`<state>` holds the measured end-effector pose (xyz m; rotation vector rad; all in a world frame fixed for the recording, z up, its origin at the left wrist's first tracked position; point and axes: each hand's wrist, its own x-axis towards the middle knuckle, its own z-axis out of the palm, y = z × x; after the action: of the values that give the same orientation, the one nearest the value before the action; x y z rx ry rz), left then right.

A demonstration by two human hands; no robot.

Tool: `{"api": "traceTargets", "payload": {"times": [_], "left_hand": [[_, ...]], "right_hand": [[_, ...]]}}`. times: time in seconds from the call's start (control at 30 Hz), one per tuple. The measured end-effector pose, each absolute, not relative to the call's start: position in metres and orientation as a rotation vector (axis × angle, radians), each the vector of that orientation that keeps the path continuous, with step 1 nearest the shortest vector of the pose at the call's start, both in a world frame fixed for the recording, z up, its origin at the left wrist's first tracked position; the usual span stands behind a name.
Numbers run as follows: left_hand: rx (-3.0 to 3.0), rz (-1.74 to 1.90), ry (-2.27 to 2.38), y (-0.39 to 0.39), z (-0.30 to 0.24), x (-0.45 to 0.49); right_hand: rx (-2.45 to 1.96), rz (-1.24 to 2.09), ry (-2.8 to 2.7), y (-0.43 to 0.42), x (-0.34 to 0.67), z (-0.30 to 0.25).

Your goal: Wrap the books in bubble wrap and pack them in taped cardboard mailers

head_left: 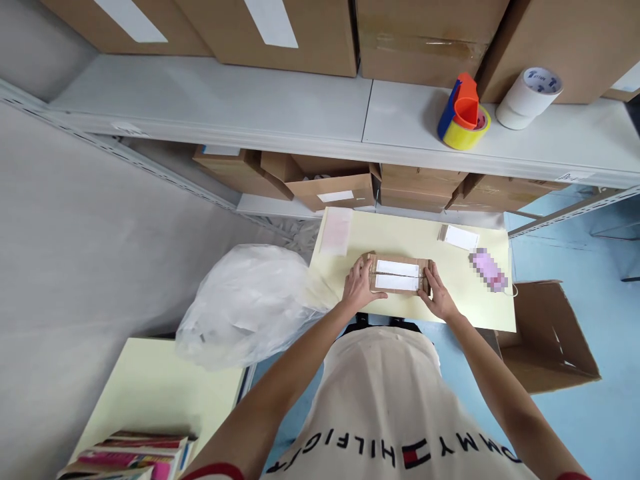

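Note:
A small brown cardboard box (397,259) lies on the pale yellow table (400,233) close to my body. White labels cover part of its top, and a dark line runs lengthwise between them. My left hand (359,285) grips the box's left end, thumb along the near side. At the opposite end, my right hand (439,293) has its fingers closed around the right edge. Behind the box and to the right are a small card with a white label (461,237) and a pixelated purple item (489,270).
A pinkish sheet (337,231) lies at the table's back left. Beside the table sits a large clear plastic bag (245,303). An open carton (547,333) stands at right. The shelf (300,100) ahead carries cartons, a tape dispenser (464,115) and white rolls (529,98).

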<state>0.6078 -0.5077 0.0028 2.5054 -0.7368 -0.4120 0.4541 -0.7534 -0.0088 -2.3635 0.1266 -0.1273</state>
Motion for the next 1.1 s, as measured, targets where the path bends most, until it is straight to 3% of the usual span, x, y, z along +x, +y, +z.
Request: {"api": "traceTargets", "payload": {"times": [0.47,1.1], "left_hand": [[2.567,-0.335,-1.333,-0.526,0.016,0.599],[2.467,-0.349,-1.196,-0.512,0.011,0.613]], "right_hand": [[-2.292,-0.096,0.197,-0.747,0.455,-0.015],[-1.991,-0.096,0.326,-0.729,0.466,-0.031]]}}
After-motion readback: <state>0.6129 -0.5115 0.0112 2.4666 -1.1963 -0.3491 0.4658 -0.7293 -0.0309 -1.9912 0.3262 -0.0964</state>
